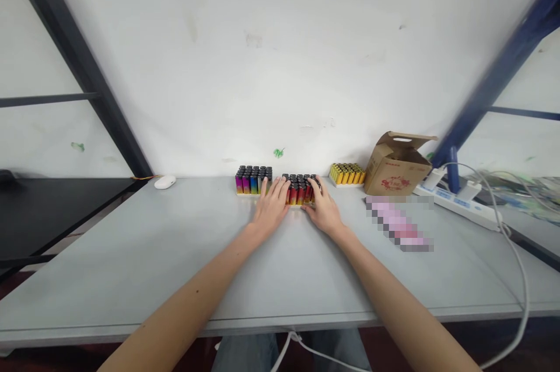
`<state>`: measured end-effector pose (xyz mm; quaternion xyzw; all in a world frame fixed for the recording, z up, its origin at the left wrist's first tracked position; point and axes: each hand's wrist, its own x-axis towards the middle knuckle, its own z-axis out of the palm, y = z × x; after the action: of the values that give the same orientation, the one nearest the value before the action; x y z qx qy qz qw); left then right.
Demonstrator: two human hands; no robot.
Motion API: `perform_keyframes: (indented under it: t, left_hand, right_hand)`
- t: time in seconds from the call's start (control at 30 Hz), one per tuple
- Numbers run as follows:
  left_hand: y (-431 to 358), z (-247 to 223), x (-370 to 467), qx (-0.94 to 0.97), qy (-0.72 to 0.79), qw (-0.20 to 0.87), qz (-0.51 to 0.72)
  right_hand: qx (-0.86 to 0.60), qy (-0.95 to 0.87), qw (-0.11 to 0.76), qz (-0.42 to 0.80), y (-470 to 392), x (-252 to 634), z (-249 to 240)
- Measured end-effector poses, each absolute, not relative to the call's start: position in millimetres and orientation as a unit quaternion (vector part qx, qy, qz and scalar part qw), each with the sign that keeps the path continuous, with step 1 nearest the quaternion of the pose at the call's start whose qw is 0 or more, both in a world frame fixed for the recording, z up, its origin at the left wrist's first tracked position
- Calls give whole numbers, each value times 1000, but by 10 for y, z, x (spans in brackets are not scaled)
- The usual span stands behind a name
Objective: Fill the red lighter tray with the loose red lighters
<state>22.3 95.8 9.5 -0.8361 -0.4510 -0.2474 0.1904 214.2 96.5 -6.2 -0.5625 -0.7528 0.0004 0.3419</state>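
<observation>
My left hand (272,203) lies at the left side of a pale tray of red-and-yellow, black-topped cylinders (298,192) that look like lighters. Its fingers reach over the tray's left edge. On the opposite side, my right hand (324,209) is curved around the right end, thumb at the front and fingers over the top. Both hands hold this tray between them, and they hide its ends. Just left of it stands a similar tray of purple, blue and green black-topped lighters (250,182), close to my left fingertips.
Near the wall is a tray of yellow cylinders (347,175), beside an open cardboard box (396,171). A pixelated pink item (399,223) lies on the grey table (175,255). A power strip (464,206) with white cables sits right; a white rounded object (165,182) lies left.
</observation>
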Motion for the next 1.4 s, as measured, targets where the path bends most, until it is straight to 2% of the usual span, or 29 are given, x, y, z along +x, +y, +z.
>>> perform_keyframes:
  t: [0.37,0.9,1.23,1.4]
  left_hand:
    - [1284,78,409,-826,-470,207,-232]
    - [1640,219,685,-824,-491,168,-226]
    - [1635,254,707,-808,-504,260,-160]
    - [1579,313,716,-804,-508,275,-137]
  right_hand:
    - [-589,-747,305,-28,1308,2208,11]
    - [-629,-728,264,-69,1642,2245,82]
    - [-629,-733,229,-120,1682,2289,32]
    - [-609,-737,249,-159,1657,2314,1]
